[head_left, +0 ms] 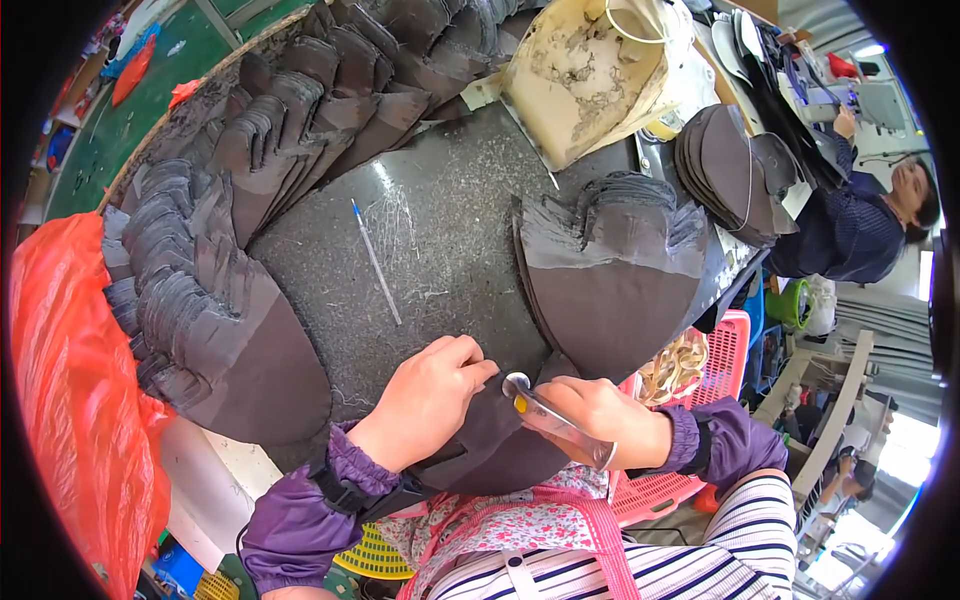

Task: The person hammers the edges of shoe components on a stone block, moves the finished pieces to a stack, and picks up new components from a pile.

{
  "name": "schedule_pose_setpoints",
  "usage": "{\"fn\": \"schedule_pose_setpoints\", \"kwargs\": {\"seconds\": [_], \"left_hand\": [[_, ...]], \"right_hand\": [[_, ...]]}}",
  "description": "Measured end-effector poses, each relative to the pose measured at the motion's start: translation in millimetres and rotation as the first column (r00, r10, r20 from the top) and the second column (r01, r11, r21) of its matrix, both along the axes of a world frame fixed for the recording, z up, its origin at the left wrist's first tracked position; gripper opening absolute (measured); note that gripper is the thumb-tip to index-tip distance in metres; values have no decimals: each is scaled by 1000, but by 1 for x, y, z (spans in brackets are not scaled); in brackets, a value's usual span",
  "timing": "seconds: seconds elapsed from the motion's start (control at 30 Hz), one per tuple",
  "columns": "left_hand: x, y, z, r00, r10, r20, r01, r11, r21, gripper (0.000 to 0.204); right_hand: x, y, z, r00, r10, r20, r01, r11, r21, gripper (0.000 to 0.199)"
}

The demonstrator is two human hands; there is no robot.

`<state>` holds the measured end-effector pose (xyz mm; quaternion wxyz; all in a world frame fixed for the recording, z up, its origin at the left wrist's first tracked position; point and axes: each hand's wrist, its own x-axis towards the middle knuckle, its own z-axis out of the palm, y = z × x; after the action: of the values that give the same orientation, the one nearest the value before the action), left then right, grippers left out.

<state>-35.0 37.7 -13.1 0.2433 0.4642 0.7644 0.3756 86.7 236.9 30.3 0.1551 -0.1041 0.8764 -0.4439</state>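
A dark brown cut piece (pixel 510 450) of sheet material, leather-like, lies at the table's near edge over my lap. My left hand (pixel 430 395) is closed, its thumb and fingertips pinching this piece's upper edge. Closed around a shiny metal hand tool (pixel 565 425) is my right hand (pixel 600 415); the tool has a round pale end and a yellow spot, and its exact kind is unclear. Its round end meets the piece's edge beside my left fingertips. Just beyond my right hand rests a stack of similar dark pieces (pixel 620 300) with notched, curved tops.
Fanned stacks of dark pieces (pixel 270 370) line the table's left and far sides. A white pen (pixel 376 262) lies on the dark tabletop (pixel 450 220). A stained cream container (pixel 580 85) stands at the back. Pink baskets (pixel 728 365) sit right; red plastic (pixel 75 400) hangs left. Another person (pixel 850 230) is at right.
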Motion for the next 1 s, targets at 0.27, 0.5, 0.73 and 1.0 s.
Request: {"fn": "schedule_pose_setpoints", "kwargs": {"seconds": [0.27,0.5,0.73,1.0], "left_hand": [[-15,-6,-2,903,-215,-371,222,975,-25,25],[-22,-8,-6,853,-290,-434,302,952,-44,26],[-18,-10,-7,876,-238,-420,261,965,-3,25],[5,-18,-14,969,51,-242,-19,991,132,25]], "right_hand": [[-5,1,-1,998,-4,-56,5,1000,25,20],[-9,-1,-2,995,-58,-83,58,998,-8,23],[-11,0,-5,992,30,-120,-23,998,60,32],[-13,1,-6,986,90,-141,-76,992,102,23]]}}
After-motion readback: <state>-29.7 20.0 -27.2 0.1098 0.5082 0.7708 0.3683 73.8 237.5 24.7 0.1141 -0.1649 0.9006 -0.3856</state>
